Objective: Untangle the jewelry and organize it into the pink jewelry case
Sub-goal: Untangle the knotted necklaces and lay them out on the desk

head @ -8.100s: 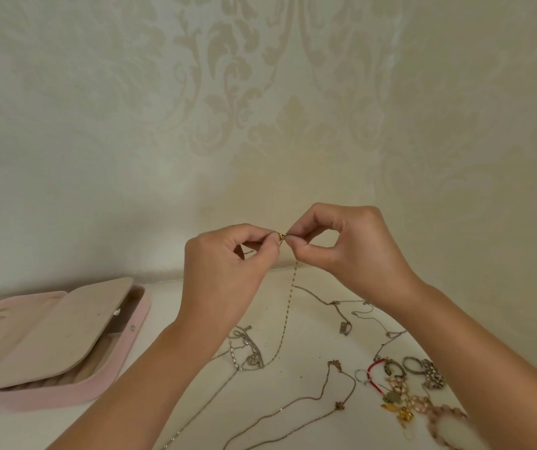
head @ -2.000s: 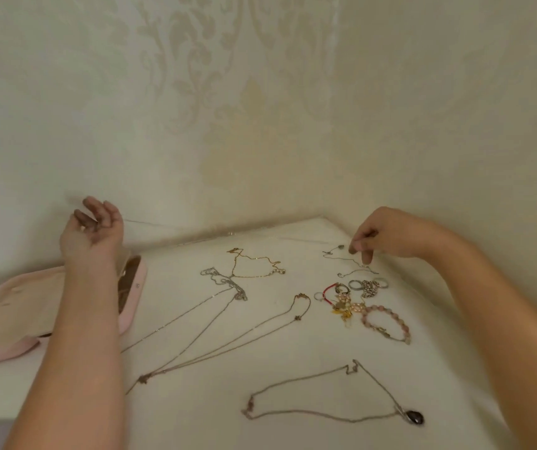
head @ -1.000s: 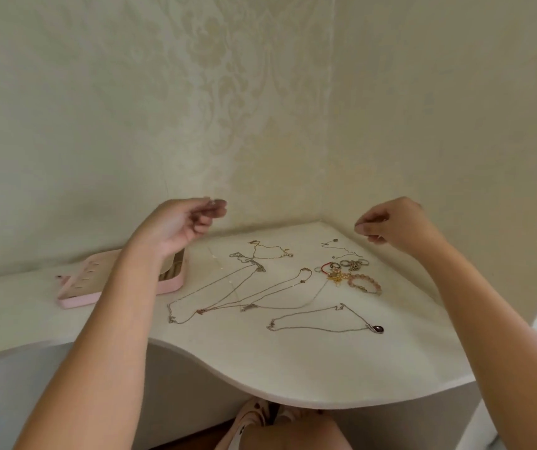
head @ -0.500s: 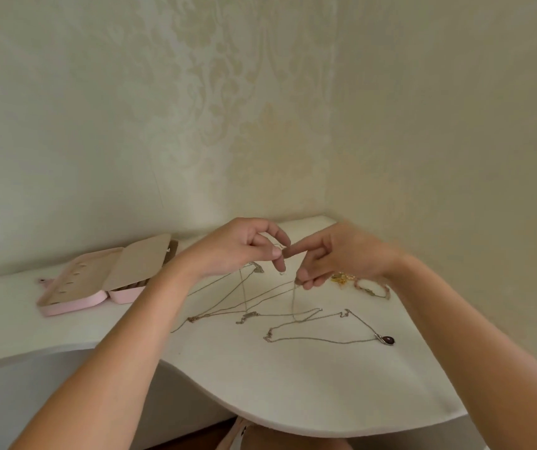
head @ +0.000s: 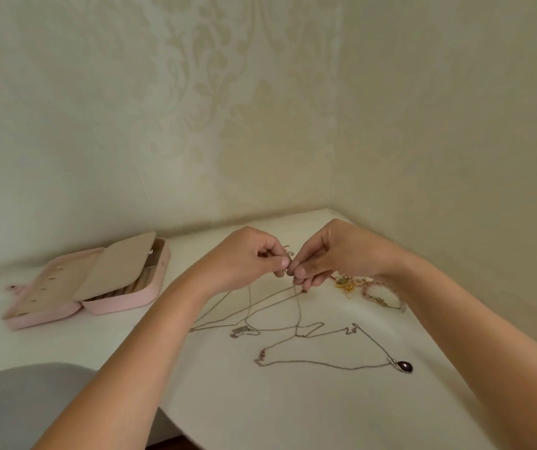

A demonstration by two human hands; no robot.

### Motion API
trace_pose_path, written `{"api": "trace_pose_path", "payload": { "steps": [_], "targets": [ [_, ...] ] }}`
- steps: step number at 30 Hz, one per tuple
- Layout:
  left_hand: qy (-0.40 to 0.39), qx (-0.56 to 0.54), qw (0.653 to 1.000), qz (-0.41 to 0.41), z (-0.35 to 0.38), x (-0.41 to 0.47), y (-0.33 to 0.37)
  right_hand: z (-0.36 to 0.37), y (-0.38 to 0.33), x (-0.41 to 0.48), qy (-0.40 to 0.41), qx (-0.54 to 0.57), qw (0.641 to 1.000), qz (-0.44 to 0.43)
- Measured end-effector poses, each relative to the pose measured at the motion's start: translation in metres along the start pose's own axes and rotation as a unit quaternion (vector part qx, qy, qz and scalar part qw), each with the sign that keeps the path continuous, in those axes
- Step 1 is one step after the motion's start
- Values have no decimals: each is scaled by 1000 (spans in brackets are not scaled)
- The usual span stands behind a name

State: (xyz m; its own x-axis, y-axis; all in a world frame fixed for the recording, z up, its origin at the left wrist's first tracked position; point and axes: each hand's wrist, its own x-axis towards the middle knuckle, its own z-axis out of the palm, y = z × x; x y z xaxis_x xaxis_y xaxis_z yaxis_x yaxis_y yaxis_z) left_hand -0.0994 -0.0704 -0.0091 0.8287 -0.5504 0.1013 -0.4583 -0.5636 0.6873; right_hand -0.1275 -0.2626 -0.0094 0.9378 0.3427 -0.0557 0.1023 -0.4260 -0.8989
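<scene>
While the left hand [head: 247,256] and right hand [head: 337,254] both pinch the top of a thin chain [head: 298,305], its limp strands trail toward 6 o'clock onto the surface [head: 293,410]. Light and easily kinked, it seems best held close to any knot. The pink jewelry case [head: 121,302] lies open at 9 o'clock.

One left hand [head: 244,259], one right hand [head: 337,254], one pink jewelry case [head: 122,303], one dark-pendant necklace [head: 403,366], one beaded bracelet [head: 367,291], several chains [head: 239,331].
</scene>
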Motion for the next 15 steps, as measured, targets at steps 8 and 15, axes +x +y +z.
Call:
{"api": "trace_pose_path", "payload": {
  "steps": [8,15],
  "targets": [
    [2,-142,989,34,2,11,-2,-6,13,2,37,3,999,19],
    [6,-234,969,77,10,18,-4,4,13,-3,29,196,980,19]
  ]
}}
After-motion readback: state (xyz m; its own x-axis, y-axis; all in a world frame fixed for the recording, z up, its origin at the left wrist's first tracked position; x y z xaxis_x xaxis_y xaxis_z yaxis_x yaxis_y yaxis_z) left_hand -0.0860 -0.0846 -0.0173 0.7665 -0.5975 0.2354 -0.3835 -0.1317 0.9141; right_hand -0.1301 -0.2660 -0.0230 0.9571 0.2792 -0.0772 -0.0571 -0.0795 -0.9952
